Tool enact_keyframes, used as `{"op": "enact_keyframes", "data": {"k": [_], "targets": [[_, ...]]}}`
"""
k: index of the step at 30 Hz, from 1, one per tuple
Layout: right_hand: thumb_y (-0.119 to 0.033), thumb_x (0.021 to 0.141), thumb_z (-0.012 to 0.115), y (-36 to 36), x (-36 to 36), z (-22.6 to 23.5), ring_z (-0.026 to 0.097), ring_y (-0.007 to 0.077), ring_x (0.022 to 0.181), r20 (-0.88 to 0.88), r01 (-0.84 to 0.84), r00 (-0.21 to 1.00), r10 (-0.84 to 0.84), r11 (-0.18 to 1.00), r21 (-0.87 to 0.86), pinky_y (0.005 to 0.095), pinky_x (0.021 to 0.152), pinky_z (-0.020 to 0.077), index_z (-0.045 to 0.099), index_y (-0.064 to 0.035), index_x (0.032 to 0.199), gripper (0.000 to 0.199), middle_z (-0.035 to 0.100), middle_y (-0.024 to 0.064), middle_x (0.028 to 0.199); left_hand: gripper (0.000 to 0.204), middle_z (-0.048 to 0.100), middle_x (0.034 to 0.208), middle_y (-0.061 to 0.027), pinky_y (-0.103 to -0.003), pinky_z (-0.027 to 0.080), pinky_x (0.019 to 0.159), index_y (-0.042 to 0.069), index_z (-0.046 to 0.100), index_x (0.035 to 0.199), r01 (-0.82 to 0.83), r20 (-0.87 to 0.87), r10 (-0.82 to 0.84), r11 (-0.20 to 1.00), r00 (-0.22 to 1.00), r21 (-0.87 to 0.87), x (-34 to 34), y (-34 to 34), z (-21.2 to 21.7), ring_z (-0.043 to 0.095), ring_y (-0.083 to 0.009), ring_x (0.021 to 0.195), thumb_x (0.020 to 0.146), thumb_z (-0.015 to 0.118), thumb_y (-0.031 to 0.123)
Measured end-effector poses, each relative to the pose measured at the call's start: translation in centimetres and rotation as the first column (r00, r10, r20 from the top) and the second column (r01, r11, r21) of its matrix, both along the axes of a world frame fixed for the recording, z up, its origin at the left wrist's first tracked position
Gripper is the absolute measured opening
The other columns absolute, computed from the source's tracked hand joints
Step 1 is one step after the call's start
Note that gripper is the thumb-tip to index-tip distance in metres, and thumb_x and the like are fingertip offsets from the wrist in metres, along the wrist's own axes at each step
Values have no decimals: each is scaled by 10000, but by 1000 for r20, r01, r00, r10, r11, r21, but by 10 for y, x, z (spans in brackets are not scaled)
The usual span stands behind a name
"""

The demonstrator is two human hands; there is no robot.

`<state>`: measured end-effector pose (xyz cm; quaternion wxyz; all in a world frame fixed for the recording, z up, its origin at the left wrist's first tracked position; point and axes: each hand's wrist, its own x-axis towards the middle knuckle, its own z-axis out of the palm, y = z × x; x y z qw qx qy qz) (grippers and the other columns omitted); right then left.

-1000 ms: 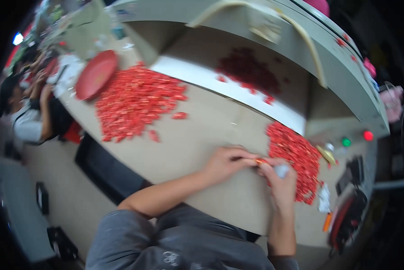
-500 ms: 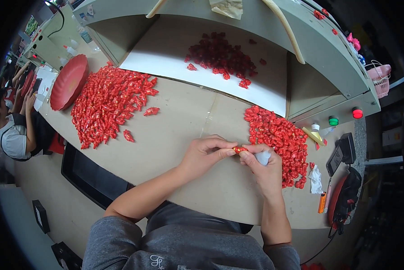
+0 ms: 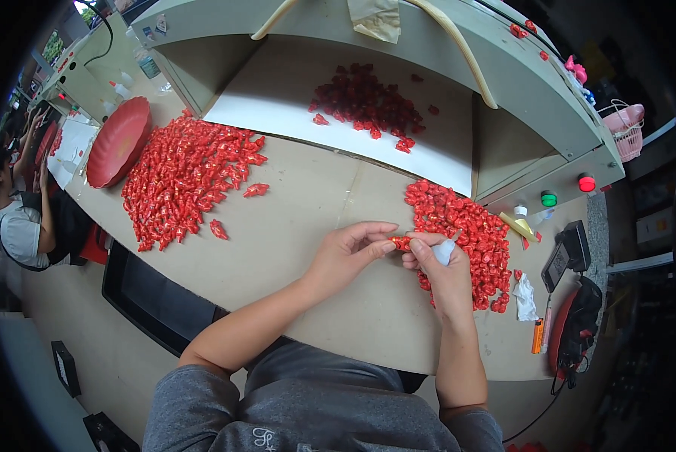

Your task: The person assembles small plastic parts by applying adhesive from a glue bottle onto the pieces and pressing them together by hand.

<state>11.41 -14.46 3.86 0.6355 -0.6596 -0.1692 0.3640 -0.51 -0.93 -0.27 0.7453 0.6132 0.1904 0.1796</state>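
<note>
Over the table's middle, a small glossy red piece with gold marks (image 3: 400, 243) is between my two hands. The thumb of my left hand (image 3: 341, 255) meets its left end, while the index finger is raised apart; fingers behind are partly hidden. My right hand (image 3: 445, 282) pinches the right end between thumb and forefinger. Tucked in that same hand is a small whitish squeeze bottle (image 3: 444, 251), its thin tip pointing up and away. Right beside this hand lies a heap of red pieces (image 3: 469, 241). Another heap of longer red pieces (image 3: 183, 177) covers the left side.
A grey cabinet (image 3: 518, 162) spans the back, with more red pieces (image 3: 368, 102) on white sheeting inside. A red bowl (image 3: 119, 141) leans at far left. Crumpled tissue (image 3: 525, 297), an orange lighter (image 3: 538, 336) and a dark device (image 3: 556, 265) lie right. Another person (image 3: 25, 226) sits far left.
My left index finger has lifted from the red piece. The squeeze bottle has tilted in my right hand, so its tip now shows. The view has shifted slightly.
</note>
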Motion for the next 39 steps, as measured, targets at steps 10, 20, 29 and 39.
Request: {"op": "enact_keyframes", "data": {"k": [10,20,29,39], "targets": [[-172,940,596,-1,-2,-3,623,119,796,68,24,997,-28,998,53,257,731,525,634,17,1114,260,663,88,952,192,681,954,-82,-285,493,790,33,671,1054,-72,-23,87,925,996,373,-21,28,17,622,-175,863,889,648,128],[-288,976,531,-11,0,24,535,56,585,39,-28,999,26,997,65,191,531,414,596,-27,1102,298,650,56,866,219,629,1001,-135,-363,463,840,14,675,1031,-159,-13,525,282,851,946,-62,135,34,576,-293,938,834,682,110],[-52,882,649,-10,-10,21,528,33,726,70,-93,994,83,984,151,197,640,439,564,-35,1012,156,638,20,880,277,623,1039,-167,-387,460,883,33,651,1122,45,-86,153,254,985,966,50,192,26,566,-335,973,855,642,106],[-261,964,550,-11,-12,12,494,44,661,44,-64,998,53,953,297,197,564,393,530,-39,1055,240,565,5,770,286,603,977,-23,-267,503,755,56,552,1200,62,154,-4,925,988,-375,2,73,19,592,-115,818,939,598,164]]}}
